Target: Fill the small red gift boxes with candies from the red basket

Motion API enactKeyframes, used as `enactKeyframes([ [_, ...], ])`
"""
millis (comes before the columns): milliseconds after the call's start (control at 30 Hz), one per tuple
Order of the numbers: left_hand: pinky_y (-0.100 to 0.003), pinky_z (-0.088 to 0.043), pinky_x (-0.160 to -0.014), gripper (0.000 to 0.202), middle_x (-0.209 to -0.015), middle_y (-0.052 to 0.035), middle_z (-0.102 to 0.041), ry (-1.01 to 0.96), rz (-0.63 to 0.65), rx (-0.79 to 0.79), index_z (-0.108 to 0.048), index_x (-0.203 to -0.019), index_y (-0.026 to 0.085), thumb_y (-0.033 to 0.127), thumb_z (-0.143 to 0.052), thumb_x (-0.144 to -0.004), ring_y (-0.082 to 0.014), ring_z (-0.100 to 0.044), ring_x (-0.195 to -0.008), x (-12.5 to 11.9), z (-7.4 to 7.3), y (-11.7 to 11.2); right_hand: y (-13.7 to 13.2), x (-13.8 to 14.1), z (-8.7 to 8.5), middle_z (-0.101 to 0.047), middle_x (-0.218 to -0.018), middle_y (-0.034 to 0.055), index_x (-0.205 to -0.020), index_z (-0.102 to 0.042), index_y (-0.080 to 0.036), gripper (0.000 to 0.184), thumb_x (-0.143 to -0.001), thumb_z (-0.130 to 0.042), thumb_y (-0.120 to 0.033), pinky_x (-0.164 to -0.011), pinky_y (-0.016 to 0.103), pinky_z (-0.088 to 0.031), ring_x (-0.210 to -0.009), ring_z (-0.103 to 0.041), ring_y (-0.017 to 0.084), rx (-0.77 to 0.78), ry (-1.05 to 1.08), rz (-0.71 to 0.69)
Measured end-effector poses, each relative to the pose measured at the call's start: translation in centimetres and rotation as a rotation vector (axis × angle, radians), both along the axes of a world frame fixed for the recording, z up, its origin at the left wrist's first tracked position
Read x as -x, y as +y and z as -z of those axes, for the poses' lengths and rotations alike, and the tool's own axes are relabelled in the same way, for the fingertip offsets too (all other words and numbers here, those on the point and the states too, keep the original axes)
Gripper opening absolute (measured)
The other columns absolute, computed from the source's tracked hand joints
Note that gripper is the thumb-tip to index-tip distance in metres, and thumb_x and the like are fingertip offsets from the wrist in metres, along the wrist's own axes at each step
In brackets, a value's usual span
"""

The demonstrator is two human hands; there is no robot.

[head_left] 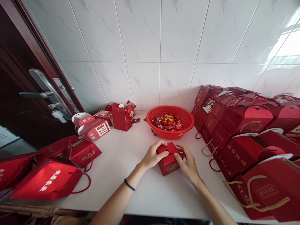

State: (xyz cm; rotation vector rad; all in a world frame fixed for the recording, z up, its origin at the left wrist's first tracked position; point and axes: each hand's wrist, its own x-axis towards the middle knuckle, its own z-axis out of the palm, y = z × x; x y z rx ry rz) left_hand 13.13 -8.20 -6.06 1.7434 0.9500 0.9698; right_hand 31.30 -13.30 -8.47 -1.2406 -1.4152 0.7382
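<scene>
A small red gift box (168,163) with a gold print on its front stands upright on the white table, between both hands. My left hand (154,154) is closed round its left side, the thumb lying on the lid by a dark slot. On the opposite side, my right hand (187,164) grips the box with the thumb pressed on the top edge and the fingers behind. Whatever is inside the box is hidden. Just beyond it sits a red plastic basket (150,122) holding many wrapped candies (168,122).
Stacked red gift boxes (231,156) with rope handles fill the right side of the table (131,162). More red bags (50,179) and boxes (120,118) stand at the left. Behind is a tiled wall (142,81); a dark door with a metal handle (37,94) is at far left.
</scene>
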Motion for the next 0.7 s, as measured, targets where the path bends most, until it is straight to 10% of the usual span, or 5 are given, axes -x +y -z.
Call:
enactKeyframes([
  [700,-0.034,-0.051,-0.086,0.026,-0.1,-0.004,-0.069,0.003,-0.033,-0.007,-0.063,-0.101,0.02,0.031,-0.064,-0.078,-0.0215,-0.065,-0.092,-0.61,0.56,-0.08,-0.1,0.24,-0.04,-0.07,-0.119,0.0109,-0.12,-0.062,-0.02,0.037,-0.09,-0.057,-0.041,-0.091,0.036,-0.056,-0.106,-0.068,0.024,-0.103,-0.091,0.026],
])
